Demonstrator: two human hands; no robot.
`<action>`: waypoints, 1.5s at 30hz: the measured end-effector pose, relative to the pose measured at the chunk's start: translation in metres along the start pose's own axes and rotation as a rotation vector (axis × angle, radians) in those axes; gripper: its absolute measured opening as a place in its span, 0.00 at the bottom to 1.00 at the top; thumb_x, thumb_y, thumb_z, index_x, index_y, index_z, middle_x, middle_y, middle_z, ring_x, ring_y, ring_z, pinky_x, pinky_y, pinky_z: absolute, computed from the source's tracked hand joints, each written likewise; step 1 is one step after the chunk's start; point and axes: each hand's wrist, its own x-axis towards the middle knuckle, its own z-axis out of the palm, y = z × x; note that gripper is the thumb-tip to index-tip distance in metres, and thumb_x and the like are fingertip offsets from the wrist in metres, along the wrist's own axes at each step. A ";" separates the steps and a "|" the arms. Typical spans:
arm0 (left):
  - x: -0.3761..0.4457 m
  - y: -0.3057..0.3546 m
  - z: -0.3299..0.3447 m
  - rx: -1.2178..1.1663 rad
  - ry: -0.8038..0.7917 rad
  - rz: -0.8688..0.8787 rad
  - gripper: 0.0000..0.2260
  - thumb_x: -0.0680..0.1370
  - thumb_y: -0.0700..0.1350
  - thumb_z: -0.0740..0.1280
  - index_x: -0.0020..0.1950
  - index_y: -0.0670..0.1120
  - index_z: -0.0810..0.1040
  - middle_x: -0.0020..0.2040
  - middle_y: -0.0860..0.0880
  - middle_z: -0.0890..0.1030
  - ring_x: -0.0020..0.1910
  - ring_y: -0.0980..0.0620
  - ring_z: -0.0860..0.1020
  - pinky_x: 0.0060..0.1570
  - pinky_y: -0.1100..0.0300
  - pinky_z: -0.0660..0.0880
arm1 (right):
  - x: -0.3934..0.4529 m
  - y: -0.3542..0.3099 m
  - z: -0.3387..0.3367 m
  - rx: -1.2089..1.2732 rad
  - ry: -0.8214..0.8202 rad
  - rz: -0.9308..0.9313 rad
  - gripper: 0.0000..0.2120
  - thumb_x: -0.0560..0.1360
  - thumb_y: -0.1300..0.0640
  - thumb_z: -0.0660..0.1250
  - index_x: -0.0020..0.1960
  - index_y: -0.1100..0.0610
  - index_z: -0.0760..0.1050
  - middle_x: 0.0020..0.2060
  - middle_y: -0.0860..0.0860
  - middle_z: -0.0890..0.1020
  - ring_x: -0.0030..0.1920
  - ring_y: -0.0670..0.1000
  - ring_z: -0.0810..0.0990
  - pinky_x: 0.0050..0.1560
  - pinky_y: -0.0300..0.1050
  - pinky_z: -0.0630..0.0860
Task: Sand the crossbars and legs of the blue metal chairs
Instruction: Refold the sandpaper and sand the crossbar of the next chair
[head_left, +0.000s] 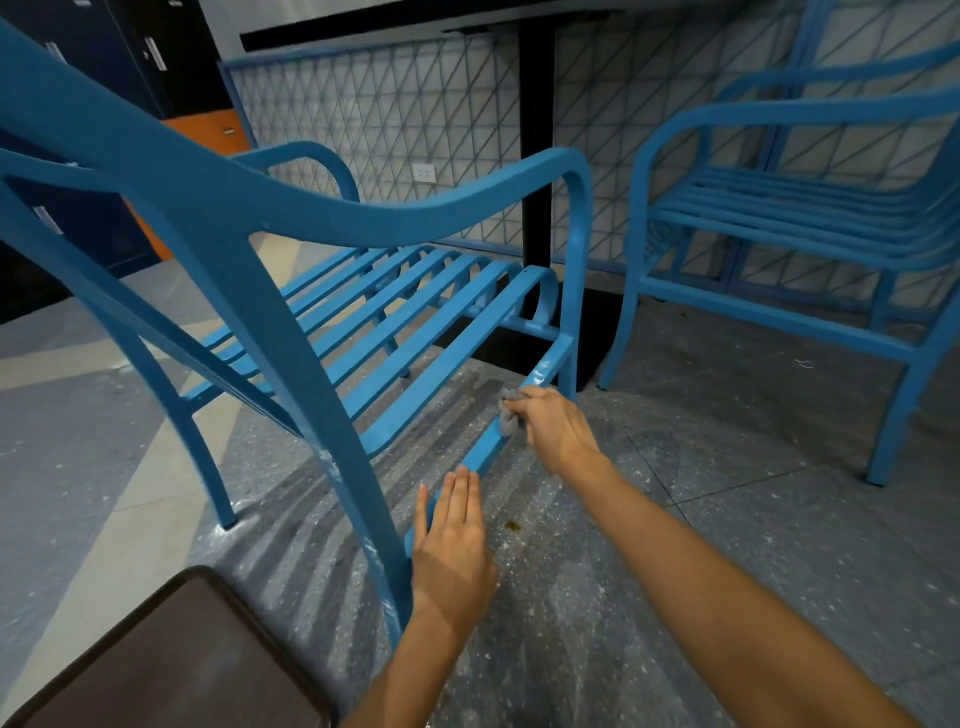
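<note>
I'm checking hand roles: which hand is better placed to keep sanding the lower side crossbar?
Right. The right hand grips the grey sanding pad against the crossbar; the left hand lies flat on it, holding nothing.

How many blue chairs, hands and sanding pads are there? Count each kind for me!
Blue chairs: 2, the near chair and the far chair.
Hands: 2, the left hand flat on the crossbar, and the right hand gripping the pad.
Grey sanding pads: 1.
Total: 5.
</note>
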 end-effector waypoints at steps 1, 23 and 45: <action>0.000 0.000 -0.001 0.006 -0.003 0.008 0.32 0.80 0.43 0.54 0.79 0.44 0.39 0.80 0.48 0.44 0.79 0.52 0.42 0.70 0.48 0.27 | -0.002 -0.005 -0.001 0.003 0.004 -0.028 0.19 0.77 0.65 0.62 0.66 0.52 0.75 0.62 0.50 0.75 0.63 0.54 0.72 0.60 0.53 0.74; 0.046 0.013 0.007 -0.153 0.042 0.112 0.30 0.81 0.44 0.52 0.79 0.42 0.42 0.80 0.46 0.44 0.79 0.51 0.42 0.75 0.52 0.38 | 0.010 0.023 0.025 0.158 0.154 -0.046 0.14 0.80 0.58 0.61 0.62 0.52 0.79 0.60 0.47 0.79 0.61 0.51 0.75 0.61 0.48 0.74; 0.053 0.009 0.011 -0.367 0.032 0.098 0.32 0.77 0.39 0.57 0.80 0.45 0.48 0.80 0.49 0.50 0.78 0.54 0.47 0.77 0.54 0.43 | 0.008 0.021 0.027 -0.002 0.126 -0.232 0.21 0.77 0.66 0.62 0.68 0.53 0.74 0.65 0.49 0.77 0.61 0.53 0.74 0.65 0.48 0.68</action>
